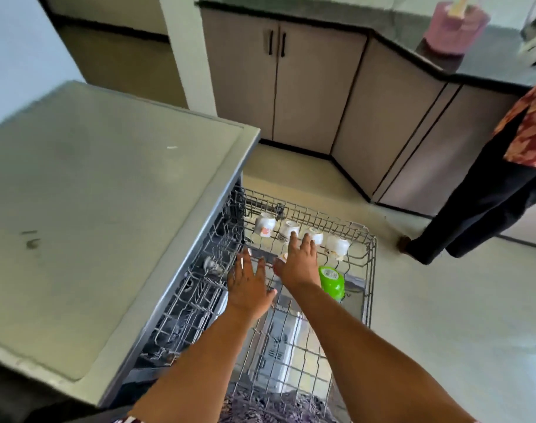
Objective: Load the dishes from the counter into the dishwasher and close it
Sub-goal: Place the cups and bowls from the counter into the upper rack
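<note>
Fingers straight on both hands, right hand (298, 264) over cups (336, 246), left hand (248, 283) beside

Rack (371, 270): sticking out to the right of the dishwasher (108, 209).
Cups (336, 246): sitting in a row along the rack's far side.
Bottle (332, 280): lying in the rack, nearer than the cups.

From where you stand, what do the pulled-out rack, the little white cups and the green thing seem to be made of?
The rack looks like metal wire with a grey coating: thin crossing rods, dull sheen. The white cups, standing upside down in a row, look like glazed ceramic: glossy and opaque, with small printed patterns. The green container is probably plastic: a bright, even colour, smooth, with a soft shine and a label.
</note>
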